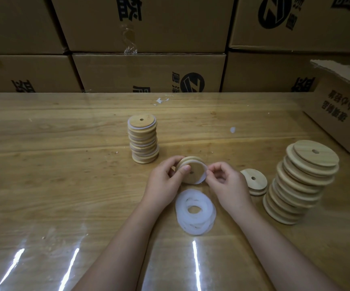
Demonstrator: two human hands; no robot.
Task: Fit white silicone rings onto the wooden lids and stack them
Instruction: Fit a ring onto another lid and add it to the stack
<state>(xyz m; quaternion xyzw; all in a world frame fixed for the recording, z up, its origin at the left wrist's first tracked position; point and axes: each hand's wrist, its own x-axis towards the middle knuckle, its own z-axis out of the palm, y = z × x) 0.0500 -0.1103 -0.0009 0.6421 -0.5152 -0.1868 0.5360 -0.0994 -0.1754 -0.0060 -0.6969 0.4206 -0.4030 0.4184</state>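
Above the desk (65,164), the left hand (165,175) gripped a tilted wooden lid (193,171), thumb on its face, while the right hand (226,181) fingers (213,168) pinched the white ring (204,176) at its rim.

Recorded on the counter (65,164): two stacks of wooden lids, namely one ringed stack (143,141) and one taller bare stack (300,185), lids per stack not countable; one loose lid (253,181); one held lid (193,172) carrying a single ring (203,178); one pile of white rings (195,213). Two hands were present: left hand (163,179), right hand (227,182). Seven cartons (149,72) were partly visible
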